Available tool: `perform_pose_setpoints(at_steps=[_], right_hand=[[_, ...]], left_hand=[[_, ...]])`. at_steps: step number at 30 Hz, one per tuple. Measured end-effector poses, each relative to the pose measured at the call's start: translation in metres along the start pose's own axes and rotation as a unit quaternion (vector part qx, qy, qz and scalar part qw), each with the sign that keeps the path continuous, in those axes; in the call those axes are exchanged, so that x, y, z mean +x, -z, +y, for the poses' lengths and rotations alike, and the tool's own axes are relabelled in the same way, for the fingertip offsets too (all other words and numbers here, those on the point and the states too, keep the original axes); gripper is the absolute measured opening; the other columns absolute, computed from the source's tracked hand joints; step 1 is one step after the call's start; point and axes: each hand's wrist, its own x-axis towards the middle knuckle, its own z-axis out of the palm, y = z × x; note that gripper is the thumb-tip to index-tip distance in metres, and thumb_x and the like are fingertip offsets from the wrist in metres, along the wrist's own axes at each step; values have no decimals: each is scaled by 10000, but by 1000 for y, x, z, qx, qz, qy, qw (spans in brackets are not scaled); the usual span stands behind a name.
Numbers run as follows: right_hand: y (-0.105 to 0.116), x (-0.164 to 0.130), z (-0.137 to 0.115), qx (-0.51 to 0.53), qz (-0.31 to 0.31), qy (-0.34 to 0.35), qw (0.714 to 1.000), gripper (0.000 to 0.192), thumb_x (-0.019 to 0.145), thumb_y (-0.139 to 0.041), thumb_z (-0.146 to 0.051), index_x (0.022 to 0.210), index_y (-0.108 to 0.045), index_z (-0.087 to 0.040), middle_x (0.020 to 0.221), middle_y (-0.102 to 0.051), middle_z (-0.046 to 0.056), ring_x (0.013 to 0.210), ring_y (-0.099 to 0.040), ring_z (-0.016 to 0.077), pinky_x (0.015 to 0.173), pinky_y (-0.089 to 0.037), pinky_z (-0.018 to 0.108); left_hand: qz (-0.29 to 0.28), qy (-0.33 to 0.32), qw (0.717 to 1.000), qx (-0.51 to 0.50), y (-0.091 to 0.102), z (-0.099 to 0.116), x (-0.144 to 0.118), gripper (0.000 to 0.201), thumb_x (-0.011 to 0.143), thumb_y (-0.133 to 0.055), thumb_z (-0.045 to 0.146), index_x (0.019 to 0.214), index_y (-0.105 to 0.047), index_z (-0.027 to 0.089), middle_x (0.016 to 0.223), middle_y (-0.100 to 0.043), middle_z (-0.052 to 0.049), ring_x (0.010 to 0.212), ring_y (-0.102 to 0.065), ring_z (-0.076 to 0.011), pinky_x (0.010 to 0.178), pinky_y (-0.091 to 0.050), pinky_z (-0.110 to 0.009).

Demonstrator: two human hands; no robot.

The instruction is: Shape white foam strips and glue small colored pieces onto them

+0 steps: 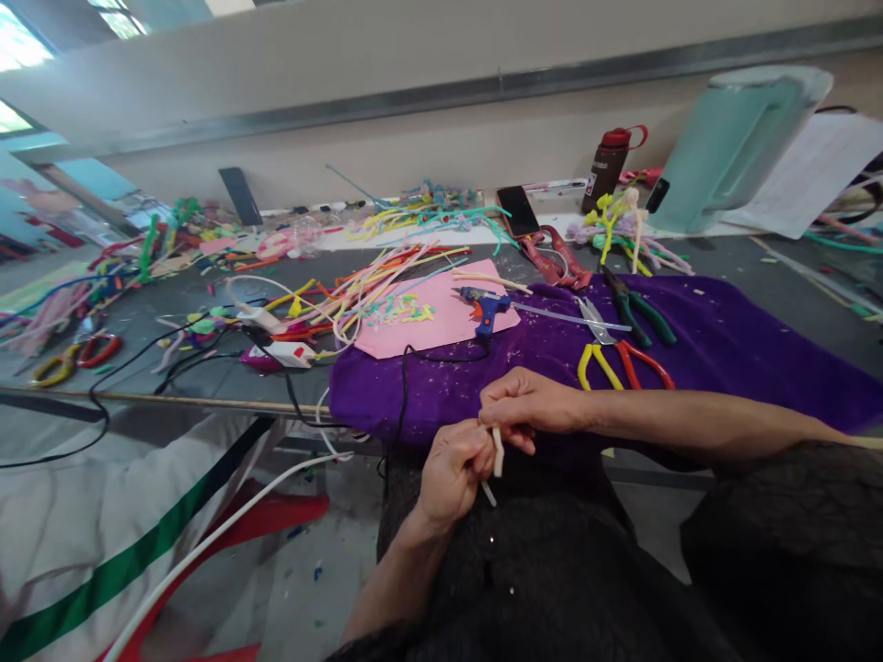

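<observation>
Gripping a short white pipe cleaner (497, 452), the left hand (452, 471) and right hand (528, 405) pinch it between them. It sits near the purple cloth's (724, 359) near edge.

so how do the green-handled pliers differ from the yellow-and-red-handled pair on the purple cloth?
The green-handled pliers have dark green grips; the yellow-and-red-handled pair has one yellow grip and one red. The green-handled pliers lie farther from the person, their grips close together; the yellow-and-red-handled pair lies nearer, grips spread wide. Both rest on the purple cloth, untouched by either hand.
</observation>
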Motion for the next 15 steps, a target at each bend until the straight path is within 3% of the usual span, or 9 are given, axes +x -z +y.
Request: perform_pose_setpoints(at_steps=[6, 15], right_hand=[[16, 10, -4, -24, 95, -9, 995, 486, 865, -355, -518, 773, -589, -102, 594, -597, 17, 442, -555, 84, 373, -297, 177], [6, 7, 4, -29, 71, 56, 995, 235, 744, -629, -322, 862, -597, -121, 675, -590, -11, 590, -533, 86, 532, -379, 203]], left_hand=[[79, -49, 991, 96, 11, 4, 4, 332, 783, -460, 333, 501, -438, 158, 458, -339, 35, 425, -288, -68, 429, -201, -242], [97, -40, 988, 109, 12, -2, 4, 311, 824, -468, 361, 600, -484, 145, 513, -386, 42, 434, -300, -53, 402, -184, -208]])
